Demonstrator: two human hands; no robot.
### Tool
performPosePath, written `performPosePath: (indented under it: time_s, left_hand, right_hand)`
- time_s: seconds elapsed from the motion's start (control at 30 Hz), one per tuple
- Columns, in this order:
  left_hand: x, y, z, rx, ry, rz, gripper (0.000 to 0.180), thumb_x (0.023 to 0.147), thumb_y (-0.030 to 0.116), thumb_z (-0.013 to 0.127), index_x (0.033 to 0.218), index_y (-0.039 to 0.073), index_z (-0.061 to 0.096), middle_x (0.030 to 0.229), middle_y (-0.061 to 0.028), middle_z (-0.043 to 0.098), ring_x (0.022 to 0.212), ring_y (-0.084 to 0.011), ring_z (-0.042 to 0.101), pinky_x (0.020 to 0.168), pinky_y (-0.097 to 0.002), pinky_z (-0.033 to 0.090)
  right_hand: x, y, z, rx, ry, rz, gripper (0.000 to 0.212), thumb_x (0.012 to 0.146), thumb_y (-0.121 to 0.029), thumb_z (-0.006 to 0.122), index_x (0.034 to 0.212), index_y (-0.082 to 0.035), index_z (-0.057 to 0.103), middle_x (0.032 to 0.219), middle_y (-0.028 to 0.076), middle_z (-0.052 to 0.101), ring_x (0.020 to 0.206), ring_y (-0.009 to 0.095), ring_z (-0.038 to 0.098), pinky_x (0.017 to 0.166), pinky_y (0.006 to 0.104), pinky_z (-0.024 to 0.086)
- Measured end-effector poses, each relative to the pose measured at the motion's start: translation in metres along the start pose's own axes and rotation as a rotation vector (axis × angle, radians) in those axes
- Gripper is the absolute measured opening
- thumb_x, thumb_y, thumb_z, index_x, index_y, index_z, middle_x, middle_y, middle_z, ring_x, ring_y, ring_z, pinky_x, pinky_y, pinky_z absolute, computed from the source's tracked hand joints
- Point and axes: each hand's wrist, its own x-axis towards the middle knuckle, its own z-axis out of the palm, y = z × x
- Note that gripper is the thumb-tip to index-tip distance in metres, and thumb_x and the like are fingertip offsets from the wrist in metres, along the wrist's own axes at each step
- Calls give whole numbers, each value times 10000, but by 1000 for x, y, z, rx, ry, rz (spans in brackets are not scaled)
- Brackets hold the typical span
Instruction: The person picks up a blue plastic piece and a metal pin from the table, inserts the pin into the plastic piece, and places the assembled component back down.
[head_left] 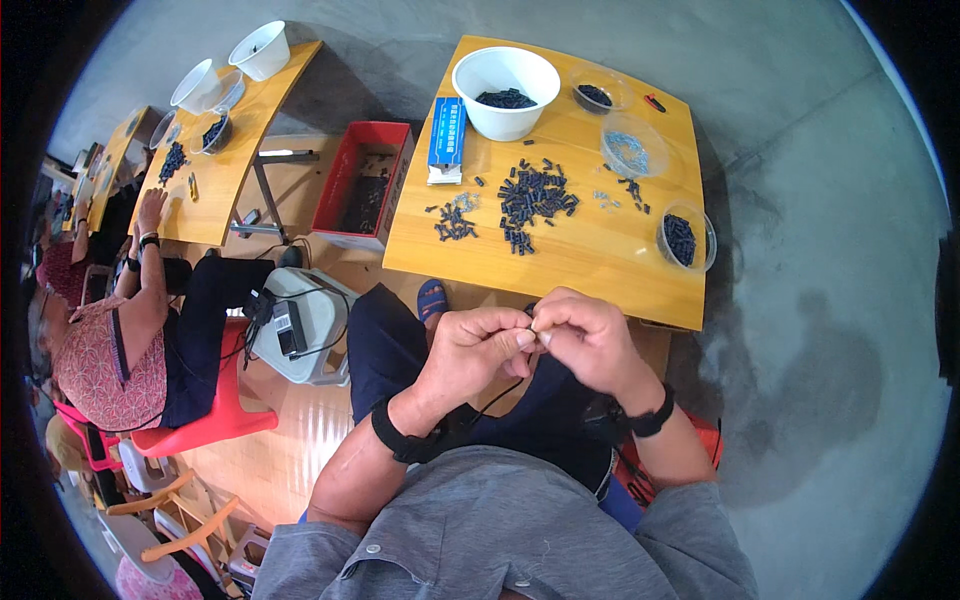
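Note:
My left hand point(478, 342) and my right hand point(592, 338) meet fingertip to fingertip above my lap, just off the table's near edge. Both pinch a small dark piece point(531, 309); the fingers cover most of it, so its exact shape is hidden. Beyond them on the wooden table point(630, 275) lies a heap of short black cylindrical parts point(535, 195). To its left is a smaller pile of black parts point(457, 224), mixed with little clear or silvery bits.
A white tub point(506, 75), a blue box point(447, 135), clear bowls of black parts point(680, 240), and a clear dish of small pale bits point(627, 152) stand on the table. Left are a red bin point(362, 185), a grey stool point(300, 330) with a black device, and a seated person point(115, 345).

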Motion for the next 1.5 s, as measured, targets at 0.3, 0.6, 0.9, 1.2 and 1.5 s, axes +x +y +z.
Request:
performPosePath:
  time_s: [0.3, 0.6, 0.9, 1.2, 1.5]
  left_hand:
    - [0, -10, -6, -70, 38, -27, 111, 914, 53, 553, 988, -18, 596, 827, -60, 643, 652, -118, 613, 622, -235, 500]
    - [-2, -10, -12, -93, 38, -8, 102, 919, 57, 545, 984, -10, 589, 837, -49, 631, 671, -111, 600, 641, -236, 487]
    - [4, -13, -15, -146, 36, -42, 119, 926, 73, 539, 1012, -1, 576, 852, -49, 624, 665, -115, 595, 623, -234, 483]
    - [6, -3, -2, -177, 64, 55, 113, 918, 73, 556, 1002, 12, 599, 836, -66, 646, 620, -118, 602, 576, -228, 491]
    - [0, 12, 14, -144, 88, 125, 121, 907, 44, 565, 1017, 5, 599, 851, -89, 664, 648, -139, 646, 568, -227, 513]
  right_hand:
    - [46, 131, -57, -555, 340, 158, 85, 808, -53, 560, 863, -3, 602, 781, 154, 598, 750, 294, 606, 682, 367, 484]
    - [77, 151, -45, -939, 301, 200, 103, 797, -134, 608, 827, -35, 612, 804, 163, 585, 773, 353, 587, 690, 436, 471]
    - [72, 161, -46, -999, 325, 172, 121, 821, -144, 581, 838, -25, 593, 849, 185, 596, 777, 388, 587, 700, 482, 475]
    - [46, 120, -49, -52, 537, 379, 158, 895, -67, 538, 999, 45, 577, 768, 95, 606, 611, 150, 604, 518, 277, 516]
    - [17, 5, -22, 366, 444, 126, 122, 912, -47, 536, 990, 39, 574, 743, 60, 589, 608, 105, 581, 559, 234, 521]
